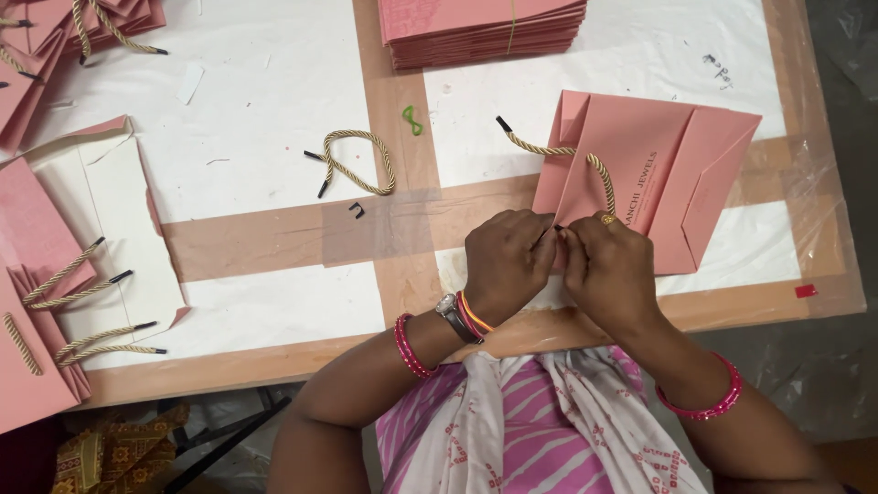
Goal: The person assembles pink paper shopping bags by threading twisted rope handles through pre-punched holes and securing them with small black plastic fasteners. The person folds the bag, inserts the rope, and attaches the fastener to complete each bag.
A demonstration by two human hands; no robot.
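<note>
A flat pink paper bag (672, 174) lies on the table in front of me. A beige rope handle (565, 154) with a black tip curves across its left side. My left hand (506, 261) and my right hand (608, 265) meet at the bag's near edge. Both pinch the rope's other end and the bag's rim between fingertips. The right hand wears a gold ring. The exact contact point is hidden by my fingers.
A loose rope handle (358, 163) lies left of centre, near a small green rubber band (412, 120). A stack of flat pink bags (485, 29) sits at the far edge. Bags with fitted handles (55, 302) pile at the left. Table edge (274, 361) runs near me.
</note>
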